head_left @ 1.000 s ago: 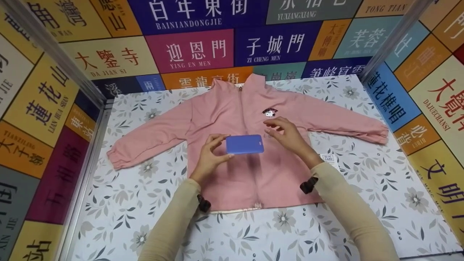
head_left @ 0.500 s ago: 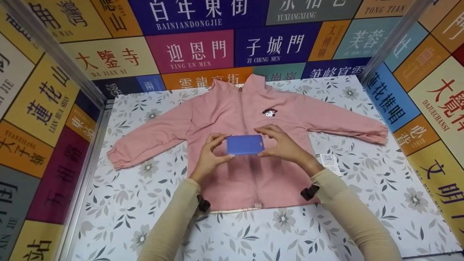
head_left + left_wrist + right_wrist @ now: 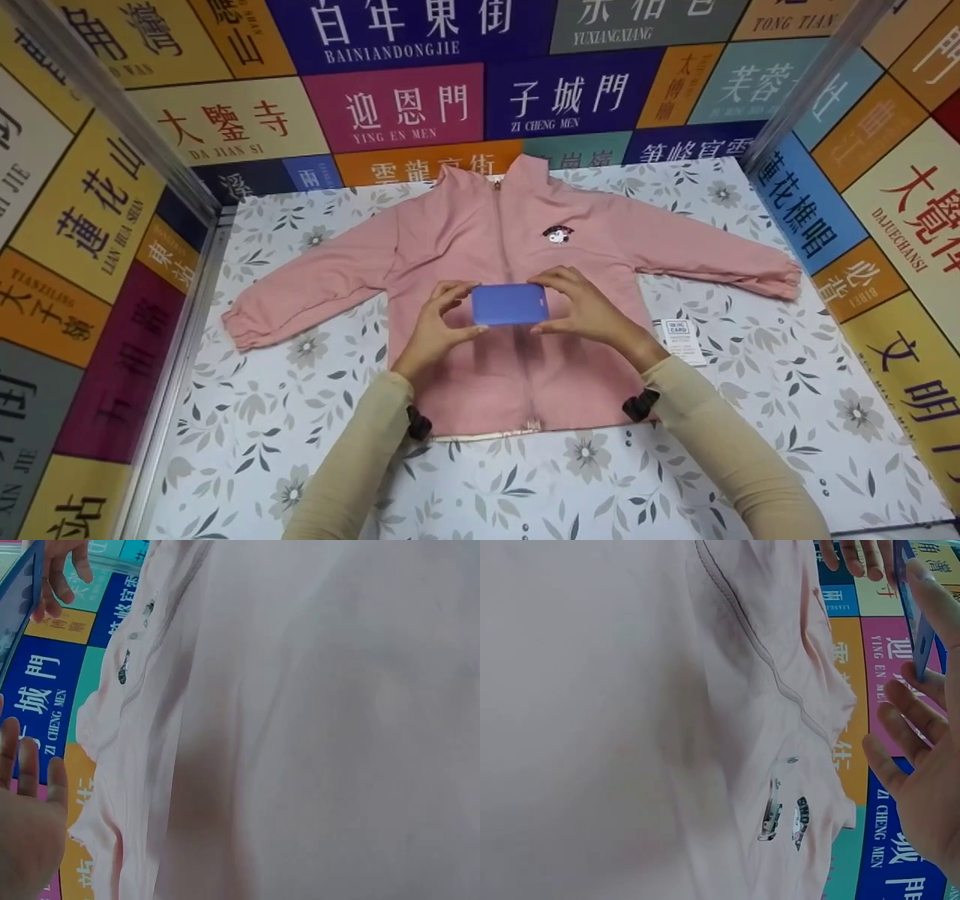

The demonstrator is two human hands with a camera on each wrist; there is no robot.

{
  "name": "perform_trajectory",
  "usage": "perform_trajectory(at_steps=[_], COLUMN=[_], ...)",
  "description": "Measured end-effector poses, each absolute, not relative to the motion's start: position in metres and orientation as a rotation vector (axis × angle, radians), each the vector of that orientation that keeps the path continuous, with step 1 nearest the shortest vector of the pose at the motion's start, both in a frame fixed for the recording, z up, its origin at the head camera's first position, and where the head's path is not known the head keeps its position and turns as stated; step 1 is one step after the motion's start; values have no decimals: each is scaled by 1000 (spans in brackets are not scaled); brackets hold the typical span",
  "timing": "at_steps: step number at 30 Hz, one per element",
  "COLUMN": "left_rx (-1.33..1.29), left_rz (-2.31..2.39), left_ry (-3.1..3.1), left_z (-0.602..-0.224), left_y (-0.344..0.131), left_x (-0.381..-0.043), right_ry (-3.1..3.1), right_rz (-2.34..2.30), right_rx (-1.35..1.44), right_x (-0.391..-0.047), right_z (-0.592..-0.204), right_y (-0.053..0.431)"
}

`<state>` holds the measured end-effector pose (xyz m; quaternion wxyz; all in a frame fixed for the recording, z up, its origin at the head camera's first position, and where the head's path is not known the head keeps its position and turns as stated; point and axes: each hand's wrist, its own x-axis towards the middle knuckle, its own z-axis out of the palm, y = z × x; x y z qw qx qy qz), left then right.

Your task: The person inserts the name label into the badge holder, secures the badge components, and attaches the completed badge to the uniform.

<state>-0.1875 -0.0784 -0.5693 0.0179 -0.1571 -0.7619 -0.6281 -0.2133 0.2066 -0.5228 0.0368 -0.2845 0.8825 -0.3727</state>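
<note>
Both hands hold a blue card [image 3: 510,304] just above the middle of a pink jacket [image 3: 450,232]. The left hand [image 3: 431,334] pinches its left end between thumb and fingers, and the right hand [image 3: 592,311] pinches the right end. The jacket lies flat, sleeves spread, on a flowered table [image 3: 247,420], with a white tag [image 3: 679,339] beside its right edge.

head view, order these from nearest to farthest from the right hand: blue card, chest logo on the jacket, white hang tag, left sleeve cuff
1. blue card, held in the right hand
2. chest logo, just above the hand
3. white hang tag, to its right
4. left sleeve cuff, far across the jacket
</note>
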Motion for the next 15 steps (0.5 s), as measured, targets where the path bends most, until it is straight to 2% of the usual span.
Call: perform_trajectory(at_steps=[15], left_rx=[-448], left_rz=[-2116], left_ry=[-2376], left_z=[-562], left_y=[-75], left_x=[-185], right_ry=[2750], right_rz=[-1119], right_rx=[-840], right_x=[-210], right_z=[-534], right_y=[209])
